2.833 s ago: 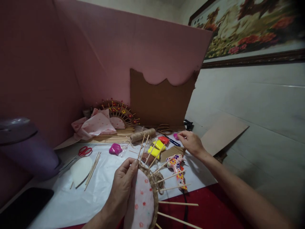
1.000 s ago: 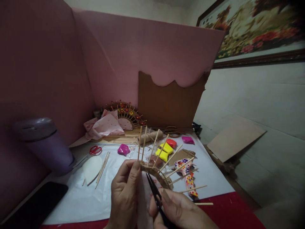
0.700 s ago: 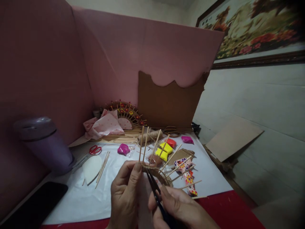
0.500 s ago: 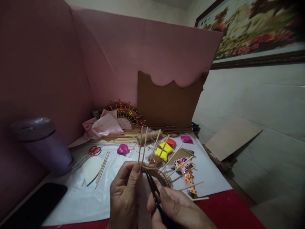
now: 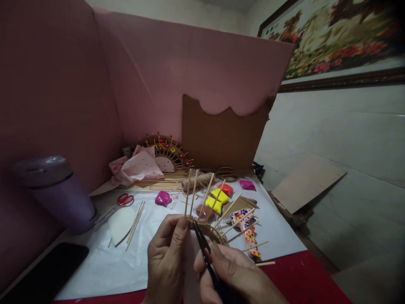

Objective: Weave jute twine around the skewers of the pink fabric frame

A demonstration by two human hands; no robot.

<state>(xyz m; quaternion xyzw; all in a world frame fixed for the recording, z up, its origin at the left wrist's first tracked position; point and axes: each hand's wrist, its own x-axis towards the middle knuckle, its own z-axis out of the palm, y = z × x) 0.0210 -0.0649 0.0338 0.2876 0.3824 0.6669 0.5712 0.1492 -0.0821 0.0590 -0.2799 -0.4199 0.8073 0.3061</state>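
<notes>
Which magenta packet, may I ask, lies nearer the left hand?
The left magenta packet, beyond the left hand; the other magenta packet lies farther off, right of the red packet.

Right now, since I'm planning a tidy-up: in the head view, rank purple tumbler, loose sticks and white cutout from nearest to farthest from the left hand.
From the left hand:
1. Loose sticks: to its left.
2. White cutout: just left of them.
3. Purple tumbler: at far left.
</notes>
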